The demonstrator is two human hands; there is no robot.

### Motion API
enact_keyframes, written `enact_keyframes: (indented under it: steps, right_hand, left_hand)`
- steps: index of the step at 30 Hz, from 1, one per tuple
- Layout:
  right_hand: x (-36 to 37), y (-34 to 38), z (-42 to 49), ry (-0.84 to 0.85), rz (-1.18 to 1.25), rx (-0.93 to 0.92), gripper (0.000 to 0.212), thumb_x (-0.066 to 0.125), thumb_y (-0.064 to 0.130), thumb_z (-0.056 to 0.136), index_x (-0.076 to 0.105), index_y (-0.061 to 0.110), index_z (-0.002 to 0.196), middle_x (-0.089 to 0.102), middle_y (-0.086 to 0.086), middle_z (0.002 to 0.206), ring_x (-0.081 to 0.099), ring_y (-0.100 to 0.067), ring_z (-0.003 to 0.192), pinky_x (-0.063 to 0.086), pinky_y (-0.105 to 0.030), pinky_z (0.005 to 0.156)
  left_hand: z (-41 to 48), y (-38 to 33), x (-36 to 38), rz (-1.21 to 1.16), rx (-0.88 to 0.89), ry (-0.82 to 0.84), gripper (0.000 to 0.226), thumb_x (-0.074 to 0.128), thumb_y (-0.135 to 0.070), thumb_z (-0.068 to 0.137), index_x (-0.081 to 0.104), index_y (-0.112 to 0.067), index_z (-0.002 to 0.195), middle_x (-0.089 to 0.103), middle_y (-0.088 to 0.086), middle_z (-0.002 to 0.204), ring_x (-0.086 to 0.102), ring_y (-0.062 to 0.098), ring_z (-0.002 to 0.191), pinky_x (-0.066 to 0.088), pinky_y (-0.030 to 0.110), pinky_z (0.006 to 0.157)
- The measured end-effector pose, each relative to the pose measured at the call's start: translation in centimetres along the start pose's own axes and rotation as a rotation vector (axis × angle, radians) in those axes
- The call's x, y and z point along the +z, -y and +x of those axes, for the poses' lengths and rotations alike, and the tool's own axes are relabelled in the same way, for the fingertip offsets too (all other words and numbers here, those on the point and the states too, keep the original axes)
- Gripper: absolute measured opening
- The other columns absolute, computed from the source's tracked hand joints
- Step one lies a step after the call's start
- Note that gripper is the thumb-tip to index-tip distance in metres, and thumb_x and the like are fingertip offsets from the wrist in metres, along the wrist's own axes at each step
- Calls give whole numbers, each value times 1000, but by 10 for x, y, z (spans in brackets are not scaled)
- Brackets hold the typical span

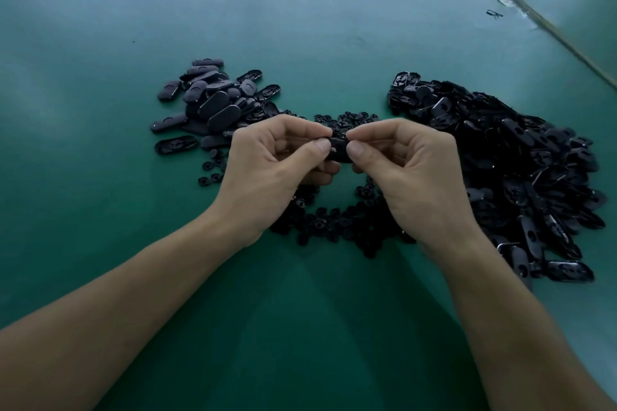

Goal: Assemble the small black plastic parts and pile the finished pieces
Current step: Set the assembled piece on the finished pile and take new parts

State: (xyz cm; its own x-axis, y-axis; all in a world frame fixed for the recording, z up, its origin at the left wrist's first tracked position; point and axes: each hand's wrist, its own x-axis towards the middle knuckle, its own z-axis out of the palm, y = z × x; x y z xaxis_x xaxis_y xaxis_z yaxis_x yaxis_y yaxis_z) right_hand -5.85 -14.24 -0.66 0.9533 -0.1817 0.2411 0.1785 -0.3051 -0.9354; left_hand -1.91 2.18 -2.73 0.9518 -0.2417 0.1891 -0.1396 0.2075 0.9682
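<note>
Over a green bench [100, 77], a left hand [267, 170] and a right hand [410, 170] hold one small black part [339, 152] between them, fingers [293, 130] clamped on its two ends. A modest pile of closed oval pieces [213, 103] lies to the left, apparently finished. A far larger heap of open shells [521, 170] sits to the right, with small round clips [344, 223] scattered under the hands. Most of the work seems to remain.

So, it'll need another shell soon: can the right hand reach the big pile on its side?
Probably yes: the shell pile lies just beside the right hand, nothing between; but its fingers now pinch a black part.
</note>
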Motion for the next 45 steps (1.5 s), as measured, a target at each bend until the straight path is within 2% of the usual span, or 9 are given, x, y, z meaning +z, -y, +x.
enact_keyframes:
  steps: [9,12,15,19,23,29,36,43,45]
  right_hand:
    - [6,1,-1,22,165,15,22,72,0,88,73,21,92,76,4,79,71,-7,71,52,-15,67]
    - [7,2,-3,36,156,14,21,71,0,89,73,21,91,77,3,81,73,-10,74,53,-17,66]
    - [3,0,-3,-41,-66,-20,19,73,7,88,74,26,87,76,8,77,73,-7,73,55,-20,67]
    - [-6,-3,-2,-174,-488,-50,10,70,17,90,75,23,96,67,18,76,66,2,73,49,-8,67]
    - [-8,-6,-2,-95,-736,27,21,69,29,91,74,20,109,67,1,94,62,-20,94,52,-36,88]
    - [8,-1,-4,-59,-883,49,24,65,37,95,74,20,109,56,-5,101,55,-28,103,47,-40,90]
    - [7,-6,-3,-106,-825,-3,19,59,28,99,75,18,101,60,-5,96,57,-26,94,48,-39,86]
    - [6,1,-4,-213,-429,-114,11,64,18,94,71,22,86,66,12,69,61,-6,66,44,-13,61]
    - [5,2,-3,-230,-321,-108,12,67,17,93,71,27,90,67,14,70,62,-1,65,46,-10,62]
  left_hand:
    - [-1,-4,-1,-21,-12,62,25,76,-1,83,67,-11,105,75,4,80,73,17,72,58,25,66]
    - [0,-4,0,-24,4,36,31,78,-9,78,65,-15,106,74,5,81,71,18,73,56,23,63]
    - [-1,-4,1,-14,34,22,21,73,-4,86,66,-15,103,71,-1,77,68,14,69,55,22,56]
    - [-2,-4,0,-47,26,49,17,61,-4,98,65,-15,110,66,-8,80,74,20,82,59,26,59]
    - [-2,-4,1,-57,11,49,18,53,-2,102,60,-15,112,58,0,84,76,26,85,59,28,60]
    - [1,-3,0,-21,-4,56,24,63,0,96,56,-17,110,61,2,83,74,24,70,57,27,55]
    - [1,-2,-1,-23,-6,52,17,66,3,92,62,-10,102,68,-3,75,70,15,70,56,24,56]
    - [0,-3,-1,-39,2,28,20,67,4,91,71,-12,101,72,-2,79,71,15,75,58,24,60]
    - [0,-2,-1,-27,5,30,21,67,4,90,72,-13,102,73,-2,81,71,14,75,58,24,62]
